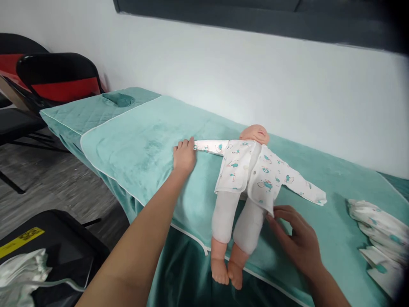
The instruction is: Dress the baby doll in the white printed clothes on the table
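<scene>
A baby doll (pixel 255 134) lies on its back on a teal padded table (pixel 143 140), feet over the near edge. It wears a white printed jacket (pixel 252 170), open at the front, and white trousers (pixel 234 217). My left hand (pixel 183 157) pinches the cuff of the doll's outstretched sleeve (pixel 209 147). My right hand (pixel 295 236) pinches the jacket's lower front corner, by the doll's thigh.
More white printed baby clothes (pixel 380 238) lie folded at the table's right end. Black and red chairs (pixel 57 81) stand at the far left. A black case (pixel 60 251) with a yellow label and a crumpled plastic bag (pixel 19 273) sit at lower left.
</scene>
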Demonstrator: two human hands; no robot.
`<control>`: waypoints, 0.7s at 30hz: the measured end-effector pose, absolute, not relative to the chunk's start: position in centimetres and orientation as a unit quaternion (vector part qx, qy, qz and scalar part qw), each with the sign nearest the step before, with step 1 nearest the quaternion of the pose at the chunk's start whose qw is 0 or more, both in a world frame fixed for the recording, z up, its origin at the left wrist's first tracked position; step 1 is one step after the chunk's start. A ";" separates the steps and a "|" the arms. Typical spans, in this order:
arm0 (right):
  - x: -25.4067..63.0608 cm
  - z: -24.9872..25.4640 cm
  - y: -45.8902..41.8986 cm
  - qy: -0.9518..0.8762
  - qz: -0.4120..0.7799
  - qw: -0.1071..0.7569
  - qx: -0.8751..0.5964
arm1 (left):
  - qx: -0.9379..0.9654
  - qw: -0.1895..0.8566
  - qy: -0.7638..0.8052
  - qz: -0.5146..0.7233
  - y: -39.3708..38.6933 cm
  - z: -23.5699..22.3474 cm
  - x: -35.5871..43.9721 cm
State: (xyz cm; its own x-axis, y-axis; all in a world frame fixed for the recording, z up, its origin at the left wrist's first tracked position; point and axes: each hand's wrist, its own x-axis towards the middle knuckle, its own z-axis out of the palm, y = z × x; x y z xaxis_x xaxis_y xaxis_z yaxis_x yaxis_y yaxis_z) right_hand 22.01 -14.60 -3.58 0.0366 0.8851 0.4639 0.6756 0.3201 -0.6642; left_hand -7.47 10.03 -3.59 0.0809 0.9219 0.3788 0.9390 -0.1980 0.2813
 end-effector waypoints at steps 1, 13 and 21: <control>22.3 -3.2 -14.9 -0.695 0.134 0.420 -0.568 | -0.732 0.017 -0.638 -0.238 10.1 -3.6 -7.5; 31.3 -4.0 -8.5 -0.544 0.083 0.381 -0.743 | -0.658 0.019 -0.708 -0.257 10.9 -3.2 -7.6; 31.0 -4.4 -3.4 -0.585 0.104 0.412 -0.691 | -0.647 0.039 -0.725 -0.232 11.2 -3.1 -7.3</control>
State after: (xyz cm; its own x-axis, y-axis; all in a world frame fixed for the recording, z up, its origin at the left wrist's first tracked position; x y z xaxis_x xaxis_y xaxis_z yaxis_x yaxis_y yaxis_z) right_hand 30.97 -3.42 -4.38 0.2950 0.8938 0.3378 0.7225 0.0227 -0.6910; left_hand -7.32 11.23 -3.13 -0.1592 0.9204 0.3570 0.9567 0.0545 0.2860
